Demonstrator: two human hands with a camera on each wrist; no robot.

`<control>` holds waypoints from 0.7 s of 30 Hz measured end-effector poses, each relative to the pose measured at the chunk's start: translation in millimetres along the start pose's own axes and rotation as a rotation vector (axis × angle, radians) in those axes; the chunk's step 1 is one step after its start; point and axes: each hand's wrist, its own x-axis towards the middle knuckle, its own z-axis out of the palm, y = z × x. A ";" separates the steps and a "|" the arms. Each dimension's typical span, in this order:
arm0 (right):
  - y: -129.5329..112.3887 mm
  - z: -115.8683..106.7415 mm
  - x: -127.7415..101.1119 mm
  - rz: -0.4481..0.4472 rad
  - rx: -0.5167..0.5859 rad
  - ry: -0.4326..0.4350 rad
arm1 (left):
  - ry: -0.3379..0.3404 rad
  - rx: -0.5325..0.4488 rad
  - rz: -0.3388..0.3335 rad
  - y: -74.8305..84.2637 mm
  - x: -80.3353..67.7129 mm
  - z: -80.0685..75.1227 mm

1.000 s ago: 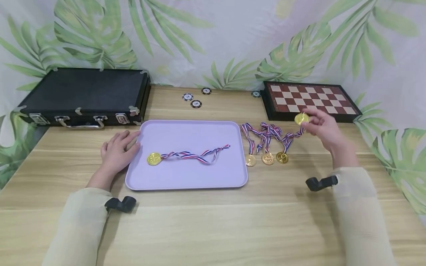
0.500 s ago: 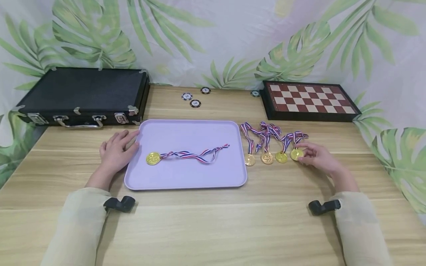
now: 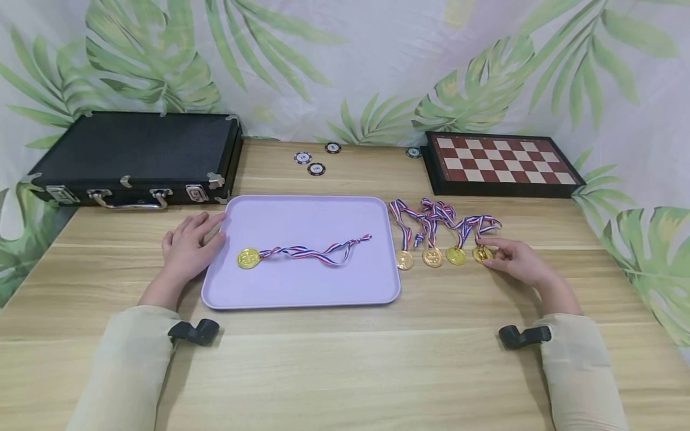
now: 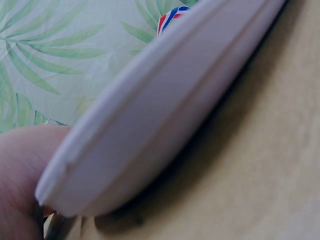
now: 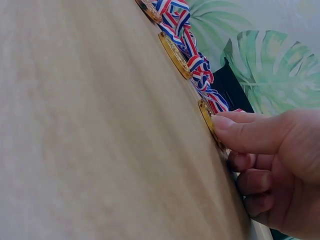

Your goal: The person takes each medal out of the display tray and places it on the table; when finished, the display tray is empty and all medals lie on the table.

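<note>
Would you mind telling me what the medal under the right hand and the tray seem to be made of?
Medal: shiny gold finish, probably plated plastic or light metal; the sheen alone leaves that open. Its ribbon looks like woven fabric, striped red, white and blue. Tray: matte lilac, likely moulded plastic, judging by its smooth rounded rim.

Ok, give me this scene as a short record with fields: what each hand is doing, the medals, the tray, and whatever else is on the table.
left hand: left hand lies flat on the wooden table, fingers touching the left edge of the lilac tray
right hand: right hand has its grip on the rightmost medal, thumb on its edge, medal down on the table
medal on tray: one medal on tray, ribbon trailing right
medals beside tray: three more medals in a row, ribbons bunched behind
far left: closed black case
far right: chessboard
far middle: poker chips
</note>
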 end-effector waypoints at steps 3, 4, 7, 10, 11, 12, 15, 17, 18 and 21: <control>-4.5 -1.4 -0.9 0.013 0.032 -0.007 | -0.001 0.001 -0.004 -0.4 -0.4 0.1; -7.8 -1.9 -0.8 0.010 0.053 -0.003 | -0.001 0.002 -0.005 -0.6 -0.6 0.1; -27.1 -2.6 1.7 -0.024 0.105 0.033 | -0.003 0.003 -0.006 -1.2 -0.9 0.1; -57.4 1.9 10.4 -0.097 0.161 0.080 | -0.002 0.002 -0.007 -1.0 -1.2 -0.3; -70.0 5.4 14.4 -0.126 0.172 0.095 | -0.003 0.002 -0.008 -0.9 -1.0 -0.2; -82.7 10.0 19.0 -0.155 0.203 0.101 | -0.002 0.003 -0.008 -0.7 -0.9 -0.4; -122.0 31.7 34.2 -0.268 0.337 0.080 | -0.010 0.001 -0.013 0.0 -0.1 -0.5; -150.0 51.4 44.9 -0.327 0.412 0.033 | -0.011 -0.002 -0.016 -0.1 -0.7 -0.7; -162.7 62.8 50.3 -0.348 0.453 0.001 | -0.011 -0.003 -0.018 0.1 -0.9 -0.9; -199.0 98.9 63.8 -0.356 0.497 -0.099 | -0.009 -0.007 -0.024 0.7 -1.1 -0.9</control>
